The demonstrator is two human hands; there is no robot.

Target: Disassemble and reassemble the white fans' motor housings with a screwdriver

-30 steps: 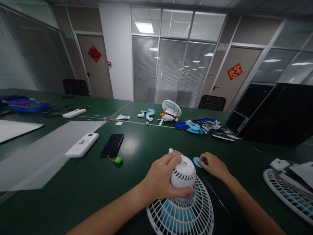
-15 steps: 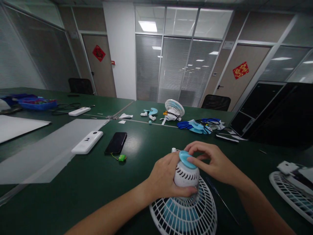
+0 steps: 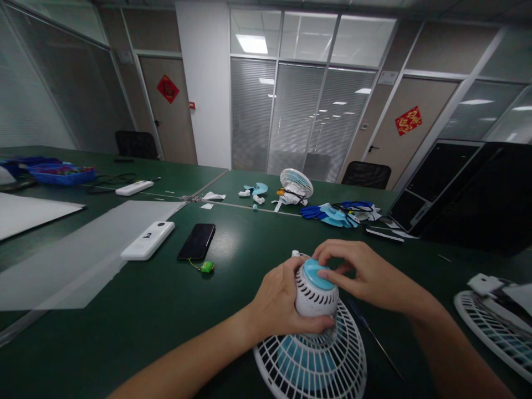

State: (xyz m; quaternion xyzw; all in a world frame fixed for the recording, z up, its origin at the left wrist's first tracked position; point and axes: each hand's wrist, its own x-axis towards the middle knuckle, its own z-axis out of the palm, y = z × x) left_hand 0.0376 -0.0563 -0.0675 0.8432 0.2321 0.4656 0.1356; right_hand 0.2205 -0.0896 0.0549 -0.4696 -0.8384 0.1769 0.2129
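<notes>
First speaker: Where was your left hand?

Second speaker: Your left hand (image 3: 278, 299) was right of centre in the lower half of the frame, gripping a white motor housing (image 3: 318, 303), its thumb across the lower front.

First speaker: And below that?

Second speaker: Beneath the housing, at the bottom of the frame, was a round white grille (image 3: 341, 354), with light-blue blades (image 3: 297, 360) showing through its bars.

First speaker: What about your right hand?

Second speaker: Your right hand (image 3: 361, 272) was just to the right, fingers bent, touching a light-blue cap (image 3: 316, 276) on top of the housing. Whether it pinched the cap or only rested there, you could not tell from this view.

First speaker: What lay around you?

Second speaker: A screwdriver (image 3: 376, 336) lay on the dark green table (image 3: 236, 282), just right of the grille. Left of centre were a black phone (image 3: 197, 241) with a green charm (image 3: 206, 267) and a white box (image 3: 147, 242) marked "2". A second fan (image 3: 296, 184) sat farther off, near mid-height, right of centre.
</notes>
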